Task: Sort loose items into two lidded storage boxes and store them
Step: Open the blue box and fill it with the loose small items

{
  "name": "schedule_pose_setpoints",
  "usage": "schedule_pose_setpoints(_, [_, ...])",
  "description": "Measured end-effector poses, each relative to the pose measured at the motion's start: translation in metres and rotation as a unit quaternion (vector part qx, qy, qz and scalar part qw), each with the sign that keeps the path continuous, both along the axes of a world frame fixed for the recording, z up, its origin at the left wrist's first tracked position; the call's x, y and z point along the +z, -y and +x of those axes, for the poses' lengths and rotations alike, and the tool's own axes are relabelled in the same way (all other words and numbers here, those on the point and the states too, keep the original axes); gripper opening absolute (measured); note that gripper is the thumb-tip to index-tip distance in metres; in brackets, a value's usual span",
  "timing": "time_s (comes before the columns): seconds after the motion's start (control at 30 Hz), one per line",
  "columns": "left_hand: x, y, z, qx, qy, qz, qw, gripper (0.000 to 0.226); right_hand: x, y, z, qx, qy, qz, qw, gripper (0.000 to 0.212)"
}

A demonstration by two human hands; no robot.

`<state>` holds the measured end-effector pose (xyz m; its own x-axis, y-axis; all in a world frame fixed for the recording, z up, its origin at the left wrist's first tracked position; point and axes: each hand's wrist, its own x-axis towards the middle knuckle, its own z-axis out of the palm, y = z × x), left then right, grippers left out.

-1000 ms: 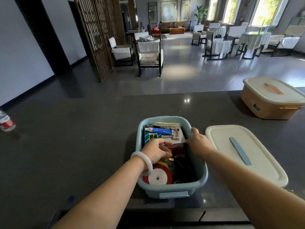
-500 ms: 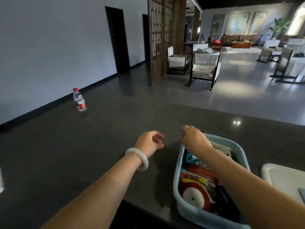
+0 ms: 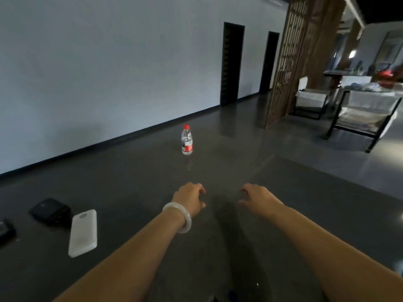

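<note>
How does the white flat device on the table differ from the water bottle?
The white device lies flat; the water bottle stands upright, farther away. The device is opaque white; the bottle is clear with a red cap. Both rest on the dark table, untouched.

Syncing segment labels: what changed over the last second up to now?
View swung left; the light blue plastic storage box and its cream lid are out of frame. Both hands left the box: left hand and right hand hover empty over the dark table. Clear red-capped water bottle stays upright.
</note>
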<state>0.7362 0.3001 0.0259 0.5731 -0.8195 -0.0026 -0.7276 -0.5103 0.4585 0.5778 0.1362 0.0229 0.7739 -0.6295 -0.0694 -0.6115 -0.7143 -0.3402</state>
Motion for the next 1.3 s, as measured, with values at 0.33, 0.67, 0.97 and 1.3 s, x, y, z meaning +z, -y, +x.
schedule_pose_setpoints(0.33, [-0.015,0.016,0.131,0.000,0.134,0.108,0.985,0.044,-0.017,0.039,0.153,0.086,-0.068,-0.023,0.994,0.040])
schedule_pose_setpoints(0.67, [-0.031,0.085,0.235,0.011,0.205,0.214,0.955,0.055,-0.043,0.109,0.283,0.119,-0.086,-0.009,0.989,0.056])
schedule_pose_setpoints(0.97, [-0.069,0.142,0.296,0.030,0.192,0.238,0.952,0.066,-0.074,0.187,0.376,0.028,0.019,0.083,0.996,0.101])
schedule_pose_setpoints(1.3, [-0.146,0.135,0.309,0.049,0.023,0.310,0.949,0.112,-0.142,0.226,0.449,-0.007,0.206,0.286,0.936,0.115])
